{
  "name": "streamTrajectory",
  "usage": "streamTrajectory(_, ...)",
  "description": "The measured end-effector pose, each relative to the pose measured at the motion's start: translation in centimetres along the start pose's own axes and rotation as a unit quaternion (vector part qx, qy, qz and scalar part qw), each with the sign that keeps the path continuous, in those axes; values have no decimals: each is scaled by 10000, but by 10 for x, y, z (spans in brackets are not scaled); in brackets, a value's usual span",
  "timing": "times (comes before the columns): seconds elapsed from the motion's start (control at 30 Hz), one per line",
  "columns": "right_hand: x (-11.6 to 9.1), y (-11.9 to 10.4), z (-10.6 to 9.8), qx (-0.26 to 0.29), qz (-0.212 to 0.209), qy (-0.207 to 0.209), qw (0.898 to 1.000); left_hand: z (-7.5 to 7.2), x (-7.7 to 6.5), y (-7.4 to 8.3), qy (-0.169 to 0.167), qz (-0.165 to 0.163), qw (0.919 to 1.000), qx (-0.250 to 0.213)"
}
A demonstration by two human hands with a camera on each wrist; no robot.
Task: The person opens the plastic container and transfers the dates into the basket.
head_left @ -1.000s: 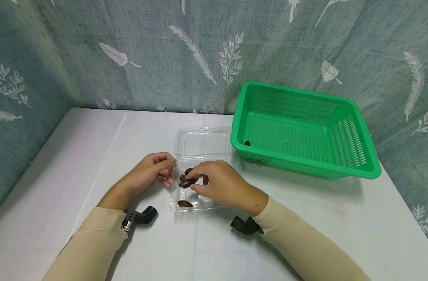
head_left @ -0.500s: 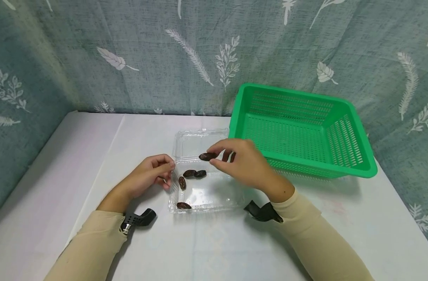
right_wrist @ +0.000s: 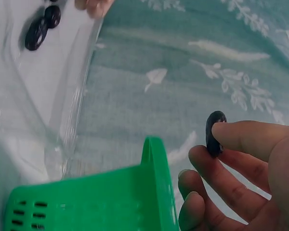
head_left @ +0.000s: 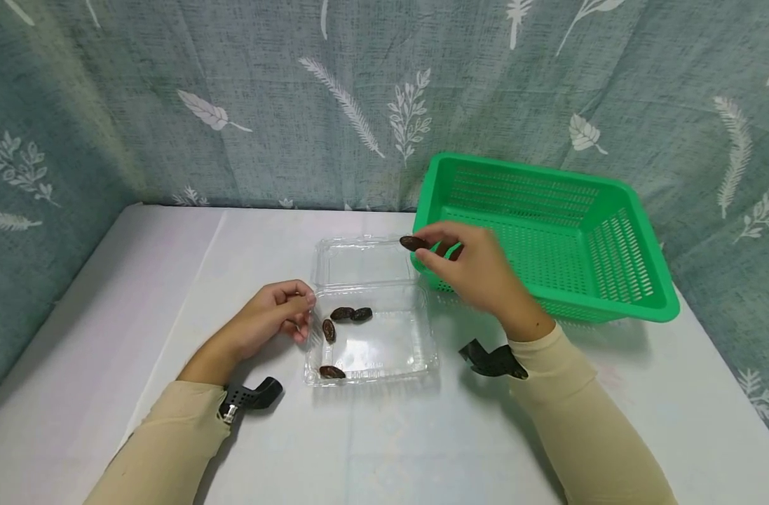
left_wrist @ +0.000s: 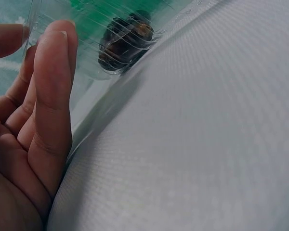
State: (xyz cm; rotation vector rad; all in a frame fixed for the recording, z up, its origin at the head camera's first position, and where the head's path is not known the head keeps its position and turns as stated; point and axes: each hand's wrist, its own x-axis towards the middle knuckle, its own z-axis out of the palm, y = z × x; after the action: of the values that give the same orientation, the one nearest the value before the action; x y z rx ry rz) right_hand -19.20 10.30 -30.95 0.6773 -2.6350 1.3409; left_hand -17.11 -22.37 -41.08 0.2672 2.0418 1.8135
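Observation:
My right hand (head_left: 479, 273) pinches a dark brown, wrinkled date (right_wrist: 215, 134) between thumb and fingertips, raised over the left rim of the green basket (head_left: 535, 169). The clear plastic clamshell container (head_left: 390, 344) lies with its lid (head_left: 365, 263) folded back. Inside it are several dates: a pair (head_left: 351, 314) end to end, one by the left wall (head_left: 329, 330) and another at the front left corner (head_left: 331, 372). With thumb and finger, my left hand (head_left: 267, 315) holds the container's left rim. The left wrist view shows dates (left_wrist: 125, 41) through the ribbed wall.
At the back right, the slotted basket stands tilted in view, its near left corner overlapping the lid. Patterned green cloth (head_left: 252, 140) hangs behind and to the sides of the white-covered table (head_left: 397, 449). Black wrist mounts (head_left: 252, 394) show below both hands.
My right hand has lifted a date out of the container and carried it up and right to the basket's rim. My left hand has stayed at the container's edge.

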Motion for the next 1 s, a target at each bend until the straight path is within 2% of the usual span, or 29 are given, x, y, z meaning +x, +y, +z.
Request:
streamTrajectory(0.3, 9, 22, -25, -216, 189, 485, 9984, 1, 3, -1, -34, 48, 10000, -49)
streamTrajectory(0.47, 14, 36, -33, -496, 554, 239, 9969, 0, 3, 0, 5, 84, 10000, -10)
streamTrajectory(0.77, 22, 57, -44, -1000, 893, -823, 9876, 0, 4, 0, -30, 82, 10000, 6)
streamTrajectory(1.0, 31, 71, -42, -750, 1136, -2143, 9672, -1, 3, 0, -38, 114, 9999, -8)
